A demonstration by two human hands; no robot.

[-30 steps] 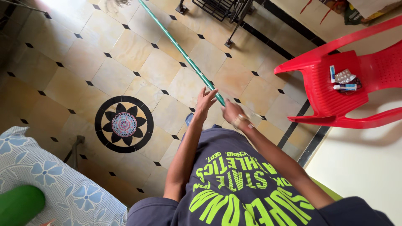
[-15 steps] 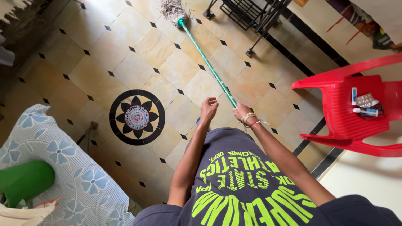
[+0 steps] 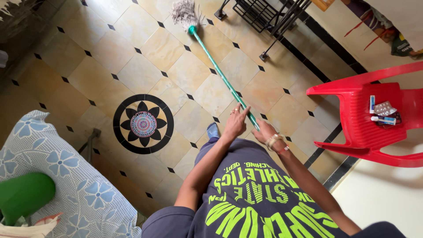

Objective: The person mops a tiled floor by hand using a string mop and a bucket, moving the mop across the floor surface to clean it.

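Observation:
A mop with a long green handle (image 3: 222,77) lies slanted across the tiled floor, its grey string head (image 3: 185,11) far away at the top. My right hand (image 3: 265,132), with bracelets on the wrist, is closed around the near end of the handle. My left hand (image 3: 235,123) is just left of it, fingers stretched out, with the fingertips at the handle and nothing gripped. One blue-slippered foot (image 3: 213,130) shows below the left hand.
A red plastic chair (image 3: 352,110) at the right holds blister packs and small tubes (image 3: 382,112). A black metal rack (image 3: 260,13) stands at the top. A round floor medallion (image 3: 143,123) is at the left, and a blue floral bedcover (image 3: 66,176) with a green object (image 3: 24,194) at the lower left.
Both hands have drawn back toward my body along the handle. The left hand went from a closed fist beside the handle to outstretched fingers at it. The mop head shifted slightly.

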